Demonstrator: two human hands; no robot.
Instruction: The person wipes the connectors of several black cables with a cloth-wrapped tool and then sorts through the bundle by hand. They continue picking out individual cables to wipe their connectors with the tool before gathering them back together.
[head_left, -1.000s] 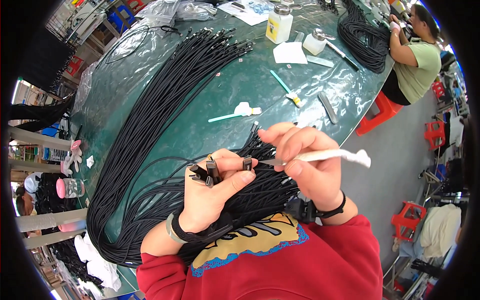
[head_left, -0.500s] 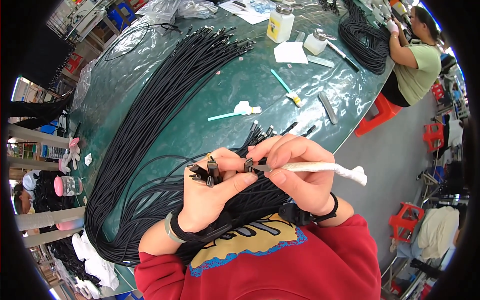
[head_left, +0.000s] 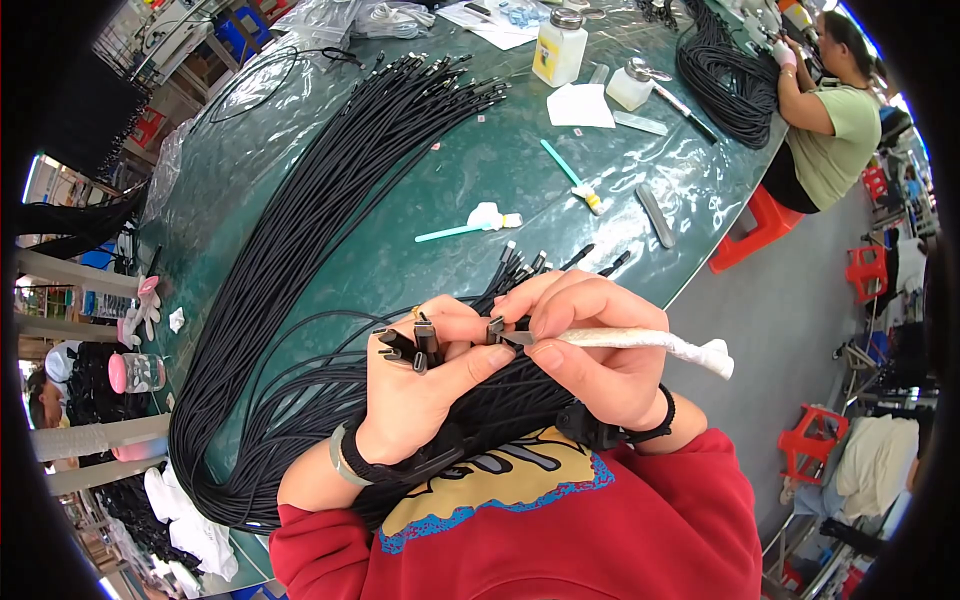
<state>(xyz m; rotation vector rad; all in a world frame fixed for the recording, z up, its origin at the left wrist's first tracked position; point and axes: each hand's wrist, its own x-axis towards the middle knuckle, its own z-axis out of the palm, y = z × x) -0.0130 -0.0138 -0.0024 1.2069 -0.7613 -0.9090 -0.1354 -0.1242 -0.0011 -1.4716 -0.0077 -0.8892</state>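
Observation:
Several black cables with metal plug ends (head_left: 424,342) are gripped in my left hand (head_left: 405,410). Its thumb and forefinger pinch one plug (head_left: 495,328), held out to the right of the others. My right hand (head_left: 615,370) is closed around a small knife (head_left: 690,346) whose handle is wrapped in white. The knife's pointed grey blade reaches left to the pinched plug; whether it touches cannot be made out. My right fingertips rest close beside that plug. Below my hands, the bundle of black cables (head_left: 310,400) runs across the table and against my red top.
A long cable bundle (head_left: 330,160) curves over the green table (head_left: 380,260). Two turquoise sticks with white wads (head_left: 488,216), a grey strip (head_left: 655,216), and two white bottles (head_left: 560,48) lie or stand beyond. At the far right, a co-worker (head_left: 840,120) sits near coiled cables (head_left: 725,85).
The knife's blade and my right fingers have shifted very slightly at the pinched plug. My left hand keeps its hold on the cables.

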